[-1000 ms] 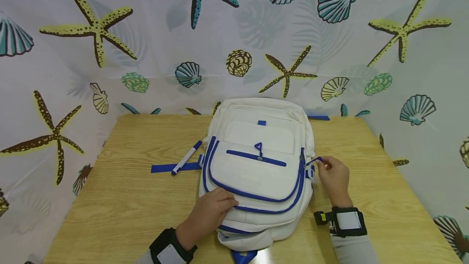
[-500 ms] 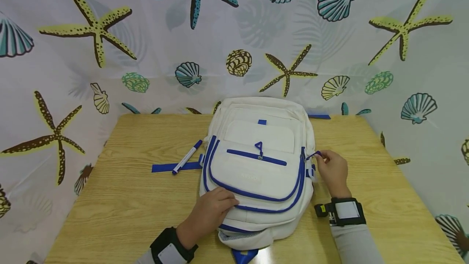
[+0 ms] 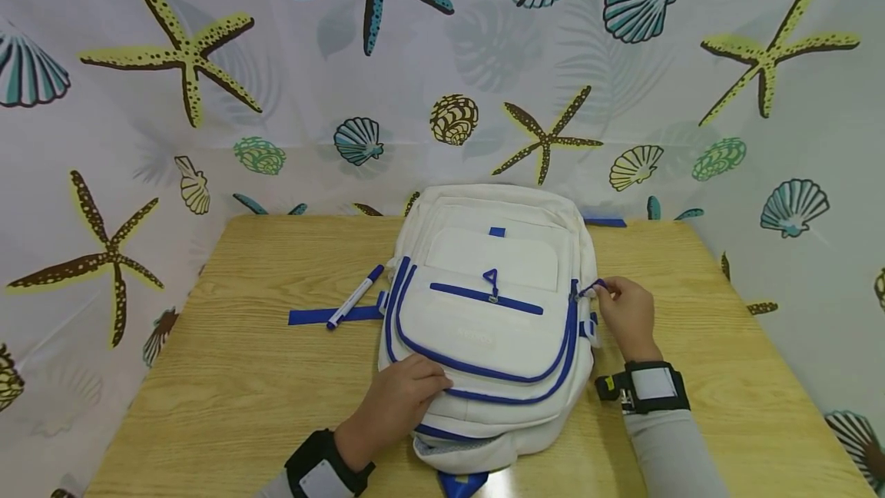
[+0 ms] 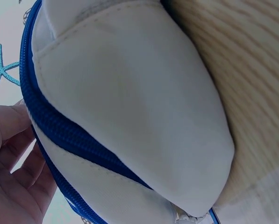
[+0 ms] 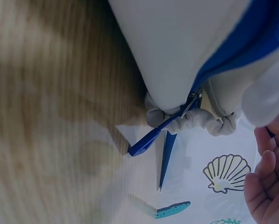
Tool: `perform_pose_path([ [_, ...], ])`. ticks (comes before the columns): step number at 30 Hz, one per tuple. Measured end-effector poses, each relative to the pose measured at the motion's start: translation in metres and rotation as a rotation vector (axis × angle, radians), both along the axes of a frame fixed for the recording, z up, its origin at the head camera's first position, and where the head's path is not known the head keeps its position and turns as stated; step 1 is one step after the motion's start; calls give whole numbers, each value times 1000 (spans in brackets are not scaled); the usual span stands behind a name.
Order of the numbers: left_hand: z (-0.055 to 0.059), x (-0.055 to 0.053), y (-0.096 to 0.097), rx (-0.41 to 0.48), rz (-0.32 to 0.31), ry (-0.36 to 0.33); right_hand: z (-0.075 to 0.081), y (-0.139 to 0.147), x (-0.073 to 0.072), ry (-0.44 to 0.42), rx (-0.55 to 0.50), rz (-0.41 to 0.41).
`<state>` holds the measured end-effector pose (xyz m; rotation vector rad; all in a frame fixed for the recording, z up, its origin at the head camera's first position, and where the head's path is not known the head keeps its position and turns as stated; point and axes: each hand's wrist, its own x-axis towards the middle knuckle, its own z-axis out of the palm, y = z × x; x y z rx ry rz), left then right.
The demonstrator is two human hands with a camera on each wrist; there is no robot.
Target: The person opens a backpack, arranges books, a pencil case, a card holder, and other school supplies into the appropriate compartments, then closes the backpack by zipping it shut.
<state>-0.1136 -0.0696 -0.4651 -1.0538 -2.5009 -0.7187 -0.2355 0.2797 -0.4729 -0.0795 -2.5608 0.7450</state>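
Observation:
A white backpack (image 3: 484, 252) with blue zippers lies front up on the wooden table. My left hand (image 3: 397, 398) grips its lower left edge, the fingers bent over the front. In the left wrist view, thumb and fingers of the left hand (image 4: 17, 163) are at the blue zipper (image 4: 67, 133) along that edge. On the bag's right side my right hand (image 3: 628, 317) pinches a blue zipper pull (image 3: 591, 285) between thumb and finger. In the right wrist view the right hand (image 5: 272, 175) is partly cut off, and a dark bit of the pull shows at the fingertips.
A white marker with blue ends (image 3: 355, 297) lies across a blue strap (image 3: 307, 317) left of the bag. Another blue pull (image 5: 146, 142) dangles by the bag's side. A blue piece (image 3: 462, 484) sticks out below it. A shell-patterned cloth (image 3: 415, 60) hangs behind.
My right hand has moved slightly up along the bag's right side with the zipper pull, and the slider has shifted up with it. The left hand stays in place.

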Motion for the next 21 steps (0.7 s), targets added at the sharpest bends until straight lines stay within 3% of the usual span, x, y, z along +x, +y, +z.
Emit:
perform_pose_path([
  [21, -2, 0, 0, 8, -6, 42, 7, -2, -27, -91, -16, -30],
])
